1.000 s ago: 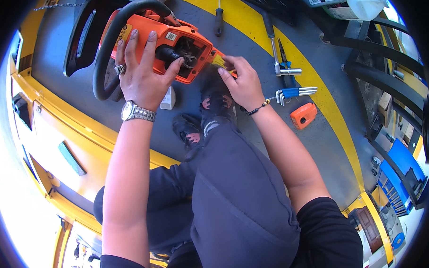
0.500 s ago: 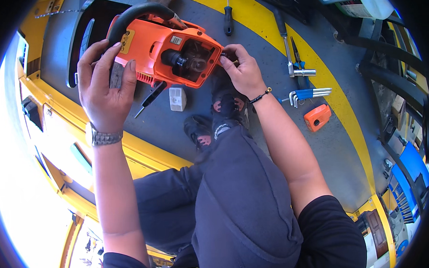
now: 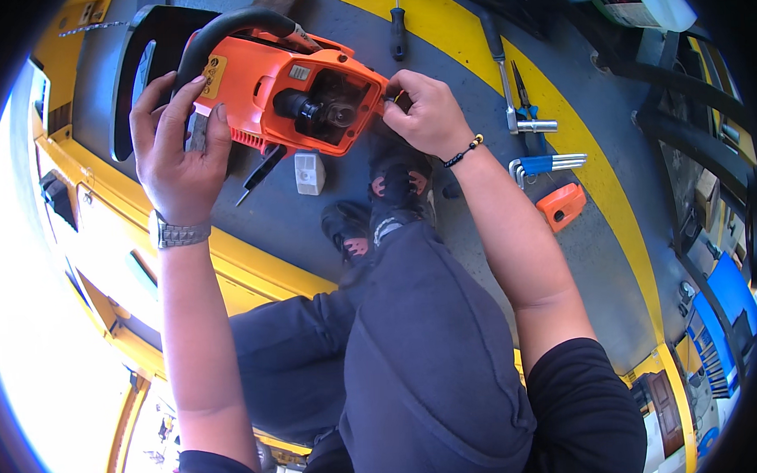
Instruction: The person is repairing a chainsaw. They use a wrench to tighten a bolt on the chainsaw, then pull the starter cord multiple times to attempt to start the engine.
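A second ago the left hand [image 3: 176, 164] lay across the saw [image 3: 244, 87], its thumb at the black cylinder [image 3: 309, 115] in the bay; now that hand is drawn back to the saw's left part, so the cylinder and the bay around it lie uncovered, and only the right hand stays by the saw's right end, its fingers more curled than half a second ago. By my reading, the close handling is now at that end, while the left hand at most steadies the other. The saw itself lies ahead of the person, between the two hands, its bay facing up. The left hand comes to it from below, back of the hand upward, fingers spread and a little bent, their tips over the handle [image 3: 242, 24], the thumb well apart from them along the saw's lower side; whether the tips press, I cannot tell. The right hand [image 3: 428, 118] reaches in from the lower right, wrist bent toward the saw, forefinger and thumb brought close together at its right edge; what they pinch, if anything, is hidden. A pale block [image 3: 310, 173] lies just below the saw, hex keys [image 3: 551, 162] and an orange cover [image 3: 561, 205] farther off to its lower right
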`<move>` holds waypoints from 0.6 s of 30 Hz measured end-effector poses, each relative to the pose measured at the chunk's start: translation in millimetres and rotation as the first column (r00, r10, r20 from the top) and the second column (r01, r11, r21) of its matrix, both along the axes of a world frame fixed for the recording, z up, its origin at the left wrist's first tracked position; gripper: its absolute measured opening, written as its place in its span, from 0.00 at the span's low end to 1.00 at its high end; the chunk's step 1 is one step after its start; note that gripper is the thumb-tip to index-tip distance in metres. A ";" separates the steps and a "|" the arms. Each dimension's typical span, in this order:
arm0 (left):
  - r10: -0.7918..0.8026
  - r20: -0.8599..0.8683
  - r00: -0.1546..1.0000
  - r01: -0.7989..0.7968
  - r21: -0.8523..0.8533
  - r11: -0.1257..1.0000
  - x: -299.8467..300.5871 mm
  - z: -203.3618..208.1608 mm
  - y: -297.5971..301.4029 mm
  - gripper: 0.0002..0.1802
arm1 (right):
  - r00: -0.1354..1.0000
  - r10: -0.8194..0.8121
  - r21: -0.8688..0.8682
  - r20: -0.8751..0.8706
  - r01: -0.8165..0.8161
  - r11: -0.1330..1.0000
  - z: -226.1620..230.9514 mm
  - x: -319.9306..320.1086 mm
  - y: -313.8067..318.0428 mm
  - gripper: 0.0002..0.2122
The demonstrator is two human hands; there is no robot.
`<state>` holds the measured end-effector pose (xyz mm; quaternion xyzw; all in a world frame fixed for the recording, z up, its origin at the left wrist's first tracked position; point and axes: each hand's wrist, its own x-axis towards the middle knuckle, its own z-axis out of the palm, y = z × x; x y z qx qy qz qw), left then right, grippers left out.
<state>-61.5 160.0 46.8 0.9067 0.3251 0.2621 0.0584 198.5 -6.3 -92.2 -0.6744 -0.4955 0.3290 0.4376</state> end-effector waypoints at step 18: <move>0.032 0.013 0.999 -0.030 -0.160 0.987 -1.8 3.3 -0.1 0.18 | 0.993 -0.012 -0.106 -0.115 0.000 0.994 4.3 -7.0 -9.4 0.13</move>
